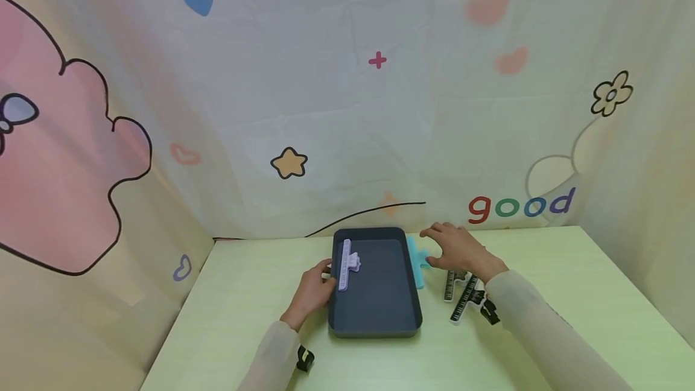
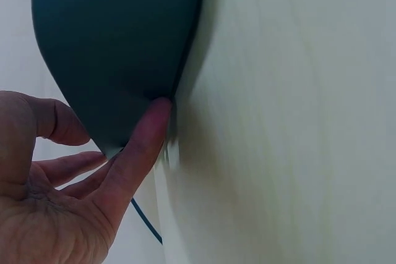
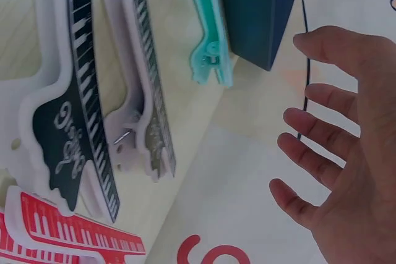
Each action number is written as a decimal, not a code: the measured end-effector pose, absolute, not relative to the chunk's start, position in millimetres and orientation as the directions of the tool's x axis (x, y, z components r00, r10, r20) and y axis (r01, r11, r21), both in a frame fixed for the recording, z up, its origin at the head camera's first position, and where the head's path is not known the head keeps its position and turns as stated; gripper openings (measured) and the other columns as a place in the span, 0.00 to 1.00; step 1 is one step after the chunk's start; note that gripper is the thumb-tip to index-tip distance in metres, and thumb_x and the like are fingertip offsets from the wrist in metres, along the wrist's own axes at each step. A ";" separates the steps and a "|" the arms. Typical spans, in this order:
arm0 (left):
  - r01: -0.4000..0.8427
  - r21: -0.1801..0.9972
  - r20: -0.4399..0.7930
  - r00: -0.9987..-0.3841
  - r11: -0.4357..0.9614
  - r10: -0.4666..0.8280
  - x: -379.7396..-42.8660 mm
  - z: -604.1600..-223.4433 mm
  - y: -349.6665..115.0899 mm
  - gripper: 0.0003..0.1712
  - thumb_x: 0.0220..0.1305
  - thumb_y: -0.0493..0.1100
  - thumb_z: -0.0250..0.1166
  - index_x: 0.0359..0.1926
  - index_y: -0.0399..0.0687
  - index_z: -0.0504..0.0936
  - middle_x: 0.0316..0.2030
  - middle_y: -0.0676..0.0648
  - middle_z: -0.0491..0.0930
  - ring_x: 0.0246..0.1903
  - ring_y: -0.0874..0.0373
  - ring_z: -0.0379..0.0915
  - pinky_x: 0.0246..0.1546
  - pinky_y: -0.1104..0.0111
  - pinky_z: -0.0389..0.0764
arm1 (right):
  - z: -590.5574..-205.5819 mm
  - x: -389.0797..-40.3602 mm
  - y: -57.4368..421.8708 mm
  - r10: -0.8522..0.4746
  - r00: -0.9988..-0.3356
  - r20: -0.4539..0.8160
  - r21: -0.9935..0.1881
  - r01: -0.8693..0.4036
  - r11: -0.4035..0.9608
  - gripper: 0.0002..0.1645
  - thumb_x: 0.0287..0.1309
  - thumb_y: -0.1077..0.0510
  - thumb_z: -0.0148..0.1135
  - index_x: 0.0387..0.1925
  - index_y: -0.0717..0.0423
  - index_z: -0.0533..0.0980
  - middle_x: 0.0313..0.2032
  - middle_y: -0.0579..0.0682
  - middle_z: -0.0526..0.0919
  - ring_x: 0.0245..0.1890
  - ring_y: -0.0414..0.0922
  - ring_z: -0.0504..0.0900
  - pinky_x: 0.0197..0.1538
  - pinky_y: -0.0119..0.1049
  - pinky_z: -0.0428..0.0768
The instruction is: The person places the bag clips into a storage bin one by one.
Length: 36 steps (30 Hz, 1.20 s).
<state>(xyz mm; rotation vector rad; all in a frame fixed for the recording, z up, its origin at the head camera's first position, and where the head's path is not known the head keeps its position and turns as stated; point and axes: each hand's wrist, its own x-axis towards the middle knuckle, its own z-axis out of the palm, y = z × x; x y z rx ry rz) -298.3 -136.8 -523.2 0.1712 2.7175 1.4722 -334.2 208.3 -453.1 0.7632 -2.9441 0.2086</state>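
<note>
A dark grey rectangular tray (image 1: 380, 318) lies on the table, with a lilac clip (image 1: 344, 264) inside along its left wall. At that wall's outer side my left hand (image 1: 312, 294) holds the tray, one digit at the rim and another low on the wall in the left wrist view. A turquoise clip (image 1: 415, 264) sits just outside the right wall. Over and beside it hovers my right hand (image 1: 458, 249), fingers spread and nothing in them; the right wrist view shows it apart from the turquoise clip (image 3: 210, 35).
Right of the tray lie black-and-white piano-key clips (image 1: 463, 300), partly under my right forearm. Red piano-key clips (image 3: 74, 233) show in the right wrist view. A patterned curtain (image 1: 402, 107) hangs behind the table (image 1: 244, 318).
</note>
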 end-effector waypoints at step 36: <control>0.112 0.818 0.055 -0.992 0.564 0.118 -298.2 -522.9 -138.2 0.30 0.63 0.37 0.55 0.67 0.37 0.69 0.52 0.34 0.79 0.42 0.49 0.82 0.24 0.68 0.82 | -495.2 -361.8 191.6 -0.441 -0.895 -0.066 -0.167 -0.426 0.889 0.28 0.51 0.52 0.70 0.55 0.55 0.77 0.54 0.54 0.79 0.54 0.55 0.77 0.57 0.54 0.78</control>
